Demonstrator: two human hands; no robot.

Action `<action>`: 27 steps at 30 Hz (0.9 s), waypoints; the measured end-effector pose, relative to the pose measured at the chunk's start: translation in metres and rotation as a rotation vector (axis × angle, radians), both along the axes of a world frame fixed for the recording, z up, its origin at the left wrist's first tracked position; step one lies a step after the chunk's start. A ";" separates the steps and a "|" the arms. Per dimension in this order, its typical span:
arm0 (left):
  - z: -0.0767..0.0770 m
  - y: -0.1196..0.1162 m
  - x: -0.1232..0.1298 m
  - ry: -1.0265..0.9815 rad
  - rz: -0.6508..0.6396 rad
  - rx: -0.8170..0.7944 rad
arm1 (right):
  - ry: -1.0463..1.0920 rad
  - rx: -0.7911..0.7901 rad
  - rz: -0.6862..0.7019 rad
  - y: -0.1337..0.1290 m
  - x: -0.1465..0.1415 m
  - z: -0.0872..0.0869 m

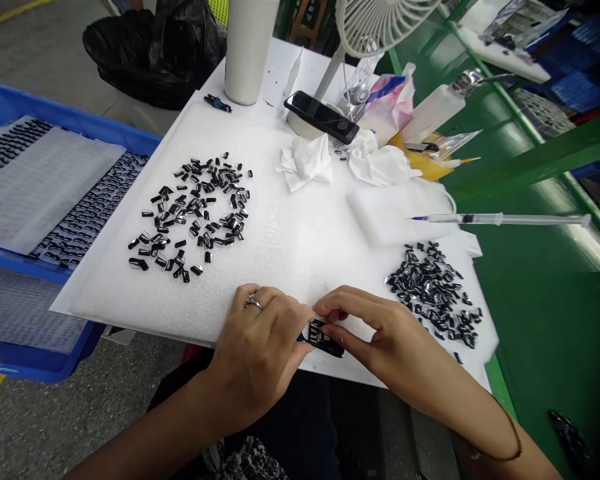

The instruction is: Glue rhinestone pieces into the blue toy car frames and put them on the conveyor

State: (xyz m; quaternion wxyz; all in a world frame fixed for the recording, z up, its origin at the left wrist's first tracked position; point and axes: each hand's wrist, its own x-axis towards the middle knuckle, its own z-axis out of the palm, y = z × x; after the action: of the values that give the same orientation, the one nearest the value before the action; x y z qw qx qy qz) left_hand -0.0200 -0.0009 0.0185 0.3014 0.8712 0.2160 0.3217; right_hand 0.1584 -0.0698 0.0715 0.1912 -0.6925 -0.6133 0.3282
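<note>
Two hands are in view: the left hand [257,357], with a ring [253,303] on one finger, and the right hand [385,333], with a thin brown cord [510,453] around the wrist. Between them is one small black piece [324,340]. Two heaps of little black-and-silver pieces lie nearby, the larger heap [190,217] ahead of the left hand and the smaller, denser heap [433,297] just beyond the right, both too many to count exactly. There is one syringe [500,219], one phone [321,117], two wads of tissue [305,160], one white foam block [395,213], one tall white flask [247,47], and one small fan [385,20].

All of this sits on a white foam sheet [290,267] over a green workbench [555,360]. A blue crate [70,140] holding sheets lined with rows of black pieces stands to the left, above a concrete floor [40,413], with a black plastic bag [155,53] beyond.

The small black piece sits just above the foam's near edge, pinched between the fingertips of both hands, which are curled in close and partly hide it
</note>
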 end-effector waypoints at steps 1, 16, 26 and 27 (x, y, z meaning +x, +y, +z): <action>0.000 0.000 0.000 -0.007 -0.010 0.016 | 0.004 0.010 0.011 -0.001 0.000 0.000; 0.005 0.000 -0.001 -0.203 -0.100 0.111 | 0.148 0.233 -0.066 -0.011 -0.002 -0.005; 0.017 -0.033 0.008 -0.238 0.030 -0.286 | 0.356 0.651 -0.350 -0.038 -0.029 -0.015; 0.018 -0.034 0.009 -0.249 0.029 -0.243 | 0.367 0.679 -0.361 -0.040 -0.031 -0.016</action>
State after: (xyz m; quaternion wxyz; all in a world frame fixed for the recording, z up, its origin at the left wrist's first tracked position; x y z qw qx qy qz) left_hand -0.0108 -0.0347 0.0367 0.4244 0.7784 0.2270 0.4032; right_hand 0.1270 -0.1093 0.0556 0.5686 -0.6168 -0.5112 0.1866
